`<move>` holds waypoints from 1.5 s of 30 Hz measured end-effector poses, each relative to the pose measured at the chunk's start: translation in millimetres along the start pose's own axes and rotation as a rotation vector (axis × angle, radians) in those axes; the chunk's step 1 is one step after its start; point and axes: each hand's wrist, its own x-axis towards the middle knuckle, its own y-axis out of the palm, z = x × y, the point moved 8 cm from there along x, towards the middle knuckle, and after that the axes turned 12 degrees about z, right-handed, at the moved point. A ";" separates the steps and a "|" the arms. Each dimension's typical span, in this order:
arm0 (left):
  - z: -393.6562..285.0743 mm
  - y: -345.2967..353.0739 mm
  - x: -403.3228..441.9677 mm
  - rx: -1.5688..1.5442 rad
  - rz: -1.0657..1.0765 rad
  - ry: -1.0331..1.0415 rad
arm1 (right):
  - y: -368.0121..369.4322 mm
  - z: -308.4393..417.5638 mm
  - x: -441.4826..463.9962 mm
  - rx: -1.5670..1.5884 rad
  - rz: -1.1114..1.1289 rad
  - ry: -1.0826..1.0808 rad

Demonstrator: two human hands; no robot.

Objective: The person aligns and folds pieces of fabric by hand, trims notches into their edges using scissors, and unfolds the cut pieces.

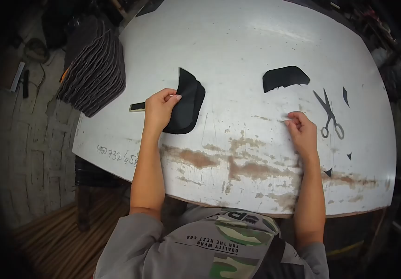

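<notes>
My left hand (161, 108) pinches the left edge of a black fabric piece (186, 104), whose pointed upper corner stands up above my fingers. The piece lies over another dark layer on the white table. Over the table to the right is my right hand (299, 130), its thumb and fingertips brought together; whatever is between them is too small to make out. Beyond it lies a second black fabric piece (285, 78) with a ragged lower edge. Scissors (329, 114) with slightly parted blades rest right of my right hand.
A tall stack of dark fabric pieces (96, 67) sits at the table's left edge. A small dark bar (137, 107) lies beside my left wrist. Small black scraps (345, 96) are scattered at the right. The white table (237, 42) has brown stains near its front edge.
</notes>
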 end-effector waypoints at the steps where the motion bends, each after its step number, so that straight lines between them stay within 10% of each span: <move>1: -3.7 1.8 -0.3 -0.001 0.011 -0.005 | -3.3 -4.2 -0.3 0.021 -0.010 0.004; 21: 18.4 -10.2 4.7 -0.212 0.068 0.130 | 163.3 169.4 -10.4 -0.225 0.316 -0.659; 45: 19.7 -13.8 4.0 -0.156 0.042 0.100 | 212.2 191.4 -14.4 -0.333 0.292 -0.724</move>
